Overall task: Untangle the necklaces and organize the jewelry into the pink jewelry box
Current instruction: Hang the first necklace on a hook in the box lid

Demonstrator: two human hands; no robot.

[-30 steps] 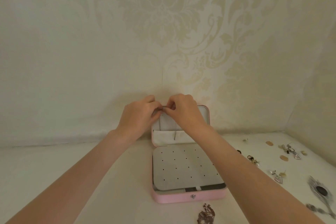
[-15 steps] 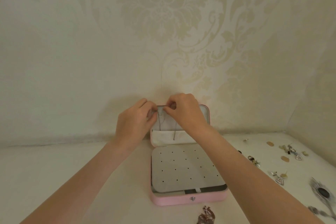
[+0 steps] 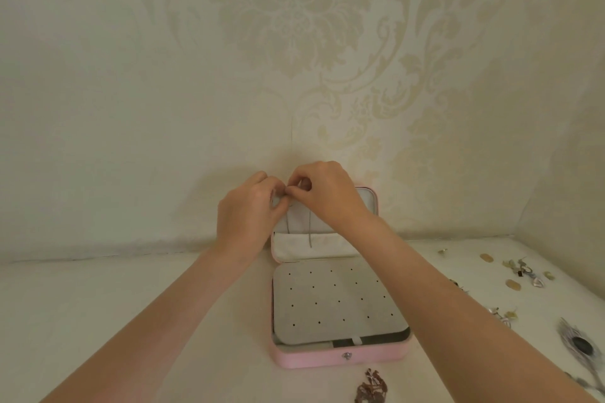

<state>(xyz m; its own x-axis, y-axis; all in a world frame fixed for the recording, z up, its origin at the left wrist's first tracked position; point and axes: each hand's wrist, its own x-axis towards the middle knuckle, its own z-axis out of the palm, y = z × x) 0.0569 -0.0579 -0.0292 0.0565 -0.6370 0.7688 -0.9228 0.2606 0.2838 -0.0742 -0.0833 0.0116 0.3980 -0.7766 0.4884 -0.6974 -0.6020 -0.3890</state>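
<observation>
The pink jewelry box (image 3: 340,358) stands open on the white table, its lid upright against the wall. A grey perforated earring panel (image 3: 337,304) covers the base. A thin silver necklace chain (image 3: 309,232) hangs down the inside of the lid into the white pocket (image 3: 314,247). My left hand (image 3: 248,213) and my right hand (image 3: 327,193) meet at the top left of the lid, fingertips pinching the top of the chain. The exact hook there is hidden by my fingers.
Loose earrings and small gold pieces (image 3: 523,271) lie scattered on the table at the right. A dark feathered piece (image 3: 581,342) sits near the right edge. A reddish-brown jewelry piece (image 3: 371,388) lies in front of the box. Patterned wall stands close behind.
Both hands stay at the lid's top. The fingertips parted slightly half a second ago and have now come back together, pinching the chain.
</observation>
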